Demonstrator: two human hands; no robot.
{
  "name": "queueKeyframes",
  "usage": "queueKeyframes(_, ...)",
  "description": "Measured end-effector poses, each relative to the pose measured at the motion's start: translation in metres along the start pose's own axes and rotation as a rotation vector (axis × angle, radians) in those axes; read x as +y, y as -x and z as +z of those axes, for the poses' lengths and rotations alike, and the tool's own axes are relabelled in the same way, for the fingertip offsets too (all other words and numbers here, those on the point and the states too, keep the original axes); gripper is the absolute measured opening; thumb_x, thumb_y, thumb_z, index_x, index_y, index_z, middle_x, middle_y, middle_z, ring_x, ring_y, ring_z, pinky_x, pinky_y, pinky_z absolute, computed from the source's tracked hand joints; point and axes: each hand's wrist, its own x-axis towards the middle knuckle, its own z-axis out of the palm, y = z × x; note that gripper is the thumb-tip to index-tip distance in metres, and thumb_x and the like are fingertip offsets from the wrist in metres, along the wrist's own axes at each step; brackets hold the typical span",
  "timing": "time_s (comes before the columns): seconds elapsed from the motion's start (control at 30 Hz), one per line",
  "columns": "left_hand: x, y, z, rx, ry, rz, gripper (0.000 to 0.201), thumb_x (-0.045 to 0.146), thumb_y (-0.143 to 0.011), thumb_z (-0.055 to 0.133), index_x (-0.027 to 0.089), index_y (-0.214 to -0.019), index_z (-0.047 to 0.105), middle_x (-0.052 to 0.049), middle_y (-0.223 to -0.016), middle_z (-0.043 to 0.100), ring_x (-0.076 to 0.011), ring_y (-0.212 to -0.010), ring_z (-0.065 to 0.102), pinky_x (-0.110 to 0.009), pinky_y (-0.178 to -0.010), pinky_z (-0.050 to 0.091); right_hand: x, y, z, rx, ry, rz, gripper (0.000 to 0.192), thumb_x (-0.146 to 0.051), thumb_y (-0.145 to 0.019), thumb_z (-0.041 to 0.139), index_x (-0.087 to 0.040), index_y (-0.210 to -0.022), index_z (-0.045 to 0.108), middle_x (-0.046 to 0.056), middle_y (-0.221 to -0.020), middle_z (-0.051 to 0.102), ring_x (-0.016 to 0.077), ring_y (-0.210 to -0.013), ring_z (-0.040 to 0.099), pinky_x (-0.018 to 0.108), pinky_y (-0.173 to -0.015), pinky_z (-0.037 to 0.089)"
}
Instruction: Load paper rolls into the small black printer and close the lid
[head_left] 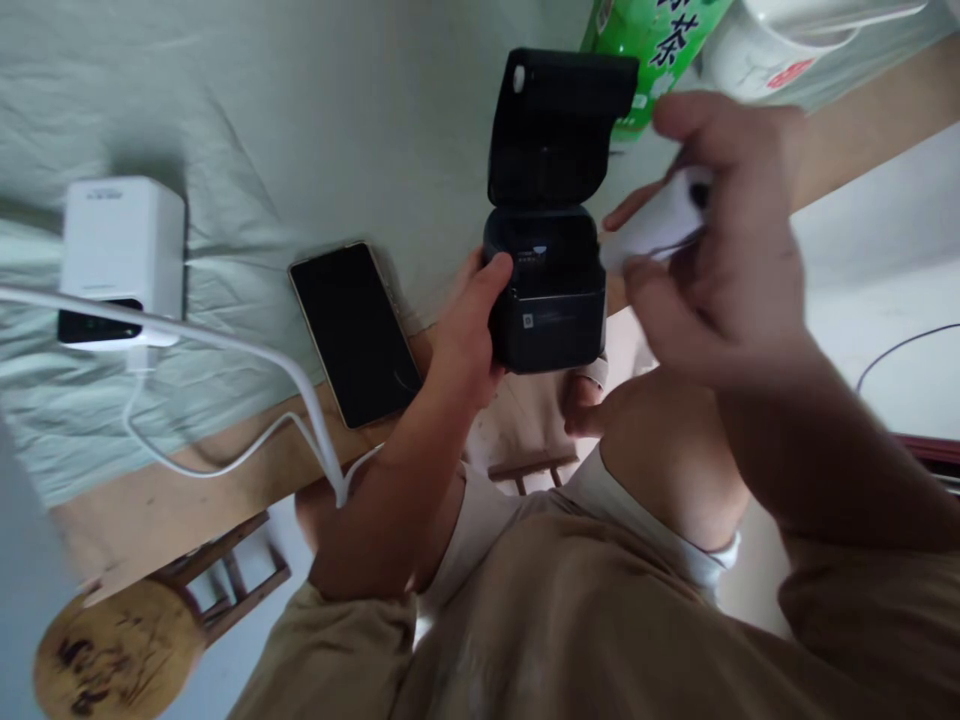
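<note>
- Two hands work on one small black printer (pixel 553 285); its lid stands open, tilted back, and it is held up at the worktop (pixel 225 470) edge, over the person's lap.
- The left hand (pixel 469 335) is clamped on the printer's left side, thumb on its top rim.
- The right hand (pixel 724 250) is closed on a white paper roll (pixel 660 222), just beside the printer's right edge, level with the open bay, not yet inside.
- The step in hand looks like loading; seating the roll would call for a short move leftward and a steady left grip.
- A dark phone (pixel 352 330), a white box (pixel 120 260) and a white cable (pixel 247 350) lie to the left.
</note>
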Motion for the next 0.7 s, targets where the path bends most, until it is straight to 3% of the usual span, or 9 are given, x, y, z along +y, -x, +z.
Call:
queueKeyframes(0.1, 0.001, 0.003, 0.002, -0.032, -0.024, 0.049, 0.017, 0.037, -0.090, 0.065, 0.022, -0.096, 0.064, -0.001, -0.090, 0.072, -0.0185, -0.097, 0.072, -0.027, -0.081, 0.058, -0.007, -0.010, 0.007, -0.122, 0.278, -0.293, 0.079, -0.012, -0.080, 0.053, -0.034, -0.153, 0.034, 0.005, -0.134, 0.051, 0.0213, -0.128, 0.054, 0.043, -0.117, 0.048)
queueKeyframes(0.17, 0.002, 0.005, 0.003, -0.052, -0.035, 0.067, 0.011, 0.033, -0.091, 0.062, 0.023, -0.097, 0.063, 0.000, -0.089, 0.071, -0.0184, -0.098, 0.071, -0.026, -0.082, 0.057, -0.002, -0.015, 0.009, -0.165, 0.296, -0.343, 0.082, -0.008, -0.080, 0.050, -0.035, -0.155, 0.027, 0.003, -0.136, 0.054, 0.0184, -0.122, 0.058, 0.038, -0.113, 0.052)
queueKeyframes(0.27, 0.002, 0.007, 0.005, -0.077, -0.042, 0.091, 0.009, 0.028, -0.092, 0.059, 0.022, -0.097, 0.063, 0.000, -0.088, 0.069, -0.0163, -0.090, 0.070, -0.025, -0.074, 0.053, 0.007, -0.017, 0.010, -0.202, 0.276, -0.309, 0.080, -0.011, -0.079, 0.056, -0.040, -0.150, 0.033, -0.002, -0.142, 0.058, 0.0176, -0.122, 0.062, 0.034, -0.109, 0.057)
queueKeyframes(0.37, 0.002, 0.008, 0.006, -0.097, -0.052, 0.119, 0.009, 0.027, -0.094, 0.058, 0.021, -0.097, 0.063, 0.001, -0.085, 0.066, -0.0133, -0.081, 0.066, -0.023, -0.067, 0.049, 0.011, -0.015, 0.008, -0.183, 0.308, -0.307, 0.062, -0.014, -0.080, 0.057, -0.041, -0.136, 0.050, -0.004, -0.130, 0.066, 0.0179, -0.121, 0.065, 0.035, -0.105, 0.060)
queueKeyframes(0.57, 0.001, 0.006, 0.004, -0.110, -0.052, 0.141, 0.010, 0.032, -0.093, 0.061, 0.023, -0.092, 0.066, 0.000, -0.089, 0.067, -0.0146, -0.090, 0.065, -0.025, -0.076, 0.052, 0.006, -0.013, 0.006, -0.040, 0.424, -0.353, 0.045, -0.017, -0.088, 0.053, -0.035, -0.129, 0.060, 0.001, -0.123, 0.068, 0.0190, -0.117, 0.067, 0.039, -0.100, 0.061)
queueKeyframes(0.7, -0.001, 0.005, 0.002, -0.096, -0.059, 0.132, 0.013, 0.036, -0.090, 0.065, 0.024, -0.095, 0.067, -0.001, -0.091, 0.069, -0.0183, -0.093, 0.068, -0.028, -0.077, 0.053, 0.005, -0.015, 0.010, -0.166, 0.396, -0.183, 0.034, -0.023, -0.087, 0.054, -0.035, -0.118, 0.062, -0.003, -0.114, 0.072, 0.0210, -0.107, 0.069, 0.045, -0.098, 0.061)
